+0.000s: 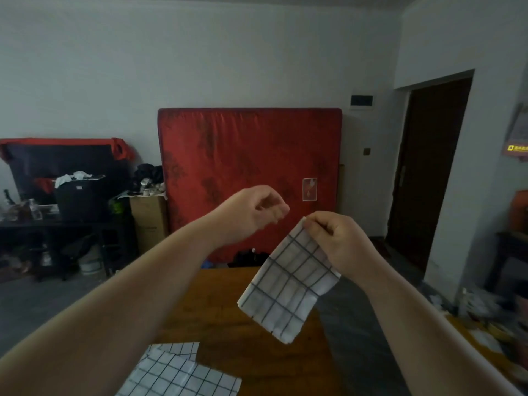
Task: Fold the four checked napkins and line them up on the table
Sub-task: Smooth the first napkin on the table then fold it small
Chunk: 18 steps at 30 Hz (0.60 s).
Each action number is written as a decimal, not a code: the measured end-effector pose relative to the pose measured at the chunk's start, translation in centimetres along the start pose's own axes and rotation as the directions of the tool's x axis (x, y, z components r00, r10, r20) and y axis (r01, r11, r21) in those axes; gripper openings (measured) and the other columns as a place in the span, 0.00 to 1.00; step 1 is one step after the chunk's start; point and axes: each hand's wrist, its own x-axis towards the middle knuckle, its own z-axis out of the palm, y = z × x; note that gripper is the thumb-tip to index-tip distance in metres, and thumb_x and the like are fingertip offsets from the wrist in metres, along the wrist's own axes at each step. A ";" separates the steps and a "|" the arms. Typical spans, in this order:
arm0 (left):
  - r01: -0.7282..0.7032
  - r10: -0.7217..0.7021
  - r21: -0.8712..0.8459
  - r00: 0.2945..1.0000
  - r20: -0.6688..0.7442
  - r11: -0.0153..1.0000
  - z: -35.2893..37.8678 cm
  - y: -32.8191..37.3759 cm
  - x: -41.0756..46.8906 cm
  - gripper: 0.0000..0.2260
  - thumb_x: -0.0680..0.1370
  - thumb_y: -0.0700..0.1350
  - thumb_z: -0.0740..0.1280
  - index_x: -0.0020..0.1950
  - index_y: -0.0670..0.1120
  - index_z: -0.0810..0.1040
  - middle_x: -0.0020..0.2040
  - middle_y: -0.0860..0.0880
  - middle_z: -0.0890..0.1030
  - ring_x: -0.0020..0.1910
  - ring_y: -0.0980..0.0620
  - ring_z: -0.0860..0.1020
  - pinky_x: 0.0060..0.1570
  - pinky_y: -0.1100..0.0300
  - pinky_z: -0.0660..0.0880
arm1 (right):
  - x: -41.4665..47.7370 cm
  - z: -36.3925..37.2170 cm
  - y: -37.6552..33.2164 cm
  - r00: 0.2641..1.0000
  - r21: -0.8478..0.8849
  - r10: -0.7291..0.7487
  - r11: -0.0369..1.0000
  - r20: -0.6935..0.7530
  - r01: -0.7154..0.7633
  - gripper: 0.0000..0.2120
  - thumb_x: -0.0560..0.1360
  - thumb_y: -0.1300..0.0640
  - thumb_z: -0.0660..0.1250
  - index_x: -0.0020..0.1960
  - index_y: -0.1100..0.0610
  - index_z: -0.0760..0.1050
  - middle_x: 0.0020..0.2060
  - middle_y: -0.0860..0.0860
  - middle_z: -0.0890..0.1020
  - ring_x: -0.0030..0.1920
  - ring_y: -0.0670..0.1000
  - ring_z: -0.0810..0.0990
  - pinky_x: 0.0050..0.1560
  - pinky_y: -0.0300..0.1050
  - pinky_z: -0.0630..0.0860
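My right hand (333, 238) pinches the top corner of a white checked napkin (285, 287), which hangs folded in the air above the wooden table (228, 310). My left hand (254, 212) hovers just left of it with loosely curled fingers and holds nothing. Two more checked napkins lie on the table at the near edge: one spread flat (183, 378), the other (177, 348) partly under it and behind my left forearm.
A red mattress (248, 172) leans on the far wall. A cluttered dark shelf with boxes (71, 201) stands at the left. A dark doorway (428, 167) is at the right, with clutter on a low surface (480, 315) at the lower right.
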 end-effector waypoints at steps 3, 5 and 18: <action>-0.023 0.020 0.054 0.998 0.064 0.998 1.6 0.7 -1.9 0.18 0.74 0.67 0.69 0.55 0.57 0.78 0.49 0.58 0.83 0.49 0.62 0.80 0.50 0.61 0.78 | -0.4 0.4 -0.1 1.000 0.007 -0.008 1.000 -0.023 0.008 0.12 0.84 0.50 0.63 0.47 0.45 0.83 0.42 0.46 0.85 0.43 0.45 0.83 0.46 0.39 0.79; -0.019 0.018 0.082 1.000 0.007 0.996 2.5 0.7 -2.2 0.13 0.75 0.62 0.72 0.53 0.58 0.78 0.47 0.58 0.82 0.46 0.63 0.79 0.45 0.64 0.76 | -0.7 0.6 -0.3 1.000 0.018 -0.015 1.000 -0.026 0.016 0.11 0.84 0.51 0.63 0.48 0.44 0.83 0.42 0.46 0.86 0.44 0.46 0.83 0.46 0.41 0.80; 0.013 -0.063 -0.237 0.977 -0.206 0.971 2.7 0.3 -2.2 0.03 0.79 0.47 0.72 0.47 0.54 0.83 0.42 0.56 0.86 0.41 0.58 0.83 0.43 0.60 0.82 | -1.2 -0.2 0.8 0.977 -0.090 -0.016 0.996 -0.212 -0.004 0.16 0.78 0.49 0.71 0.63 0.42 0.71 0.59 0.37 0.75 0.61 0.39 0.74 0.56 0.35 0.72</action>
